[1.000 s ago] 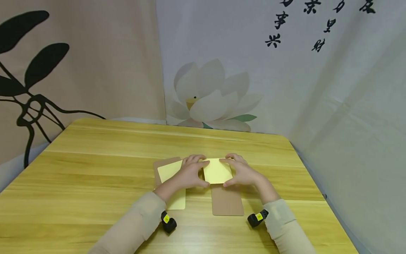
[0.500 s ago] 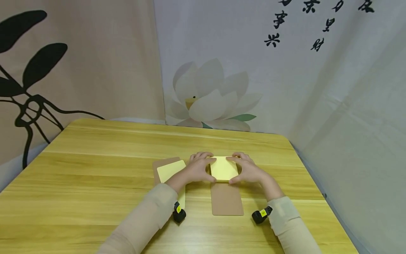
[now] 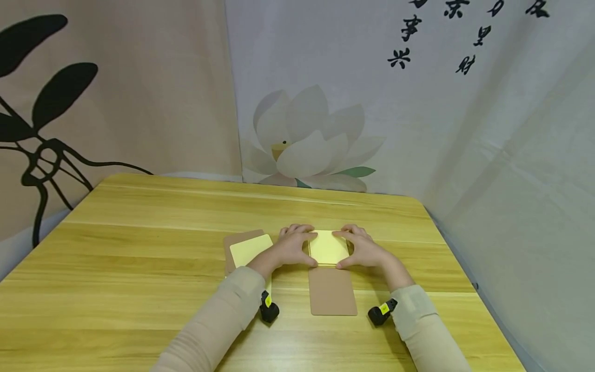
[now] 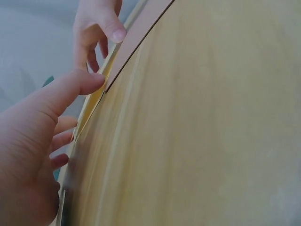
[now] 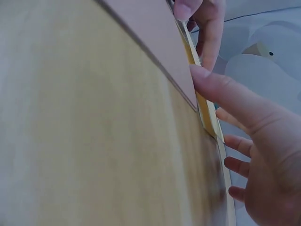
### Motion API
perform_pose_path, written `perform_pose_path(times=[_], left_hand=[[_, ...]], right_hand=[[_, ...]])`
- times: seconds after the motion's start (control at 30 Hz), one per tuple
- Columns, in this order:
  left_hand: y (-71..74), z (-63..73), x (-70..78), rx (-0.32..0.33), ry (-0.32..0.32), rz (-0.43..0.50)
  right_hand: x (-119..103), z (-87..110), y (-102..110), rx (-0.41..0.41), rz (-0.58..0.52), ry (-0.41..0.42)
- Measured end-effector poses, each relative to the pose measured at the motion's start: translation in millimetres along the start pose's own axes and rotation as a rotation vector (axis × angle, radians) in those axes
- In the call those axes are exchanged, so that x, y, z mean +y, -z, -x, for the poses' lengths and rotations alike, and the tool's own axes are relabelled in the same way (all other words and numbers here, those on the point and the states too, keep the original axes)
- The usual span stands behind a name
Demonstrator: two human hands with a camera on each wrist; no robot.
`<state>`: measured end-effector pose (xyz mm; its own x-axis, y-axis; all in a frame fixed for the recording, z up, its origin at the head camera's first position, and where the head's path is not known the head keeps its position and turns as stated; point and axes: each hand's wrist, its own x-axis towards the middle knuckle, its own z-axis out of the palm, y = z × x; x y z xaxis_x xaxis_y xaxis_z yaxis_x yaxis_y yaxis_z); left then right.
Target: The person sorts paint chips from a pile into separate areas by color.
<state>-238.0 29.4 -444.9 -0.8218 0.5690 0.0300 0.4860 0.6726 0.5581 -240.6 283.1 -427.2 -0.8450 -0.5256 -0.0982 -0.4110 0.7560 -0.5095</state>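
Note:
A small stack of yellow paper sheets [image 3: 328, 248] lies across the far part of a brown card [image 3: 332, 292] in the head view. My left hand [image 3: 290, 248] grips its left side, thumb at the near corner and fingers by the far edge. On the right side my right hand [image 3: 367, 252] grips it the same way. Both wrist views show the thumbs at the near edge of the yellow sheets [image 5: 203, 108], which look slightly bowed there. The sheets hide the far part of the brown card.
Left of the stack, another yellow sheet [image 3: 248, 250] lies askew on a second brown card [image 3: 239, 238], partly covered by my left forearm. All this rests on a wooden table [image 3: 153, 289], with printed cloth hanging behind it.
Both hands and the yellow sheets have moved right over the brown card and now sit more squarely in line with it. In the last half second they have barely shifted.

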Motion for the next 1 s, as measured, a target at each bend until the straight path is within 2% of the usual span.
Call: perform_pose_path(times=[0.6, 0.8, 1.0], left_hand=[[0.5, 0.7, -0.8, -0.031, 0.006, -0.051], [4.8, 6.4, 0.0, -0.005, -0.014, -0.063], [9.1, 17.9, 0.0, 0.045, -0.044, -0.057]], right_hand=[[3, -0.1, -2, -0.045, -0.003, -0.02], [-1, 3.8, 0, -0.006, -0.008, -0.013], [-11, 7.8, 0, 0.042, 0.021, -0.005]])
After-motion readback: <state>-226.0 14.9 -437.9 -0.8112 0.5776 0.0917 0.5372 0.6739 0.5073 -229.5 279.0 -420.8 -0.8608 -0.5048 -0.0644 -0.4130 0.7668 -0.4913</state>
